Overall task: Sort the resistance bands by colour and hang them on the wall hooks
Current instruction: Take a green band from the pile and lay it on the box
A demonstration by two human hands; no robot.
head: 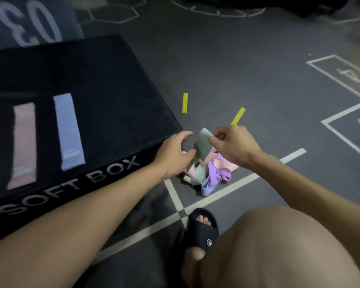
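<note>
A tangled pile of resistance bands (214, 171) in green, pink, purple and blue lies on the dark floor by the box corner. My right hand (232, 145) pinches the top edge of a green band (203, 145) and lifts it from the pile. My left hand (176, 155) is beside that band with curved fingers, its thumb near the band's lower edge; whether it grips the band is unclear. A pink band (23, 144) and a light blue band (69, 132) lie flat, side by side, on top of the black soft box (104, 84).
The black box marked SOFT BOX fills the left side. Two yellow tape strips (185, 102) are stuck to the floor beyond the pile. White floor lines (176, 196) cross near my sandalled foot (202, 229). My bare knee is at bottom right.
</note>
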